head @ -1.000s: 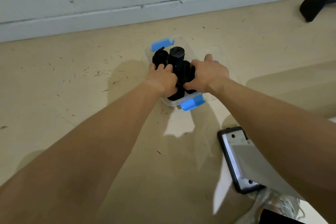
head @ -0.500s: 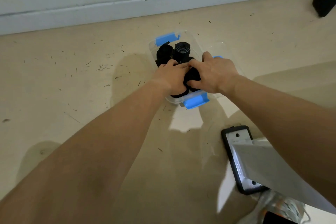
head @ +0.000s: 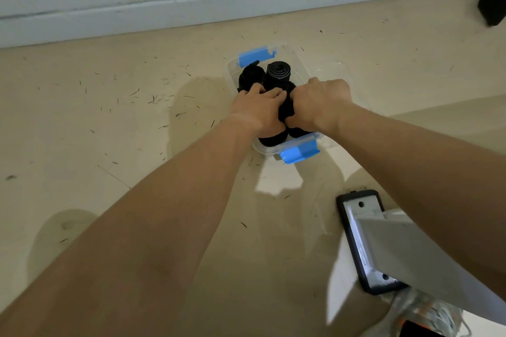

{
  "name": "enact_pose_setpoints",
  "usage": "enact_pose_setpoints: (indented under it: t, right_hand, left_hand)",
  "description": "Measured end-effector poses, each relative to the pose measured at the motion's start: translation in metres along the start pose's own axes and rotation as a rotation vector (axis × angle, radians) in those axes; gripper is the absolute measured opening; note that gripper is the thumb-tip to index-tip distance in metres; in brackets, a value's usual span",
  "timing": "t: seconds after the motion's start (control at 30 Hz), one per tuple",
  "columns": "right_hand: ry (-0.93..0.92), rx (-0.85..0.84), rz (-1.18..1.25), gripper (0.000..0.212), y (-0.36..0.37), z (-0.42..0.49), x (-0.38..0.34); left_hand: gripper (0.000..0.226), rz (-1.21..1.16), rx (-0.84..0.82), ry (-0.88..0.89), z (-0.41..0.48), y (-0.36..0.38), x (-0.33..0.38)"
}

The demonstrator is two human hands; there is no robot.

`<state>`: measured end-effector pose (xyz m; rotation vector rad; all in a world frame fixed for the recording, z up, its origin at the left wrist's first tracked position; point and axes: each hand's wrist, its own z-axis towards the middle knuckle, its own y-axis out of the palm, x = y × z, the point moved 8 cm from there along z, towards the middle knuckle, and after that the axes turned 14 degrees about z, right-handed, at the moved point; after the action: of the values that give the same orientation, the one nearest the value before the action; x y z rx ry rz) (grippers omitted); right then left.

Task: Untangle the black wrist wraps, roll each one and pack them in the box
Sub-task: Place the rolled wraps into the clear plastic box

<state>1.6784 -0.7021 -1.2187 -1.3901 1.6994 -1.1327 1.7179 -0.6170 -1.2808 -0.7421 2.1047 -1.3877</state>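
Vs 1 s back, both hands have closed in on each other over the box; vs 0.5 s ago, barely any shift. From my end: L hand (head: 258, 112) lies on top of the black wraps in the clear box (head: 300, 68), fingers (head: 273, 96) fairly straight, spread twd the R hand (head: 321, 101), pressing down, not curled round anything. R hand is knuckles-up, fingers bent down into the box out of sight, thumb tight against the middle wrap (head: 286, 111) wedged btwn the two hands, so I read that as a grip on it. At the box's far end an upright roll (head: 277, 74) shows its spiral end, w/ a second roll (head: 249, 76) touching it on the left. More black wrap shows at the near end (head: 272, 139), below the L hand. Blue far latch (head: 256, 55) and near latch (head: 299, 152) sit at either end. The box is on the beige floor (head: 109, 131), near the wall. A metal bracket (head: 361, 241) w/ black rim lies bottom right, well apart from it.
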Motion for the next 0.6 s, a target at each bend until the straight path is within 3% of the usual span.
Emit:
enact_pose_setpoints:
  t: [0.3,0.6]
  right_hand:
    - [-0.027,-0.147,0.017,0.047,-0.003,0.006,0.005]
    - [-0.027,-0.085,-0.084,0.024,-0.002,0.007,-0.014]
  left_hand:
    - [0.083,0.113,-0.029,0.033,-0.005,0.0,-0.001]
    - [0.072,0.03,-0.041,0.005,-0.001,-0.006,-0.002]
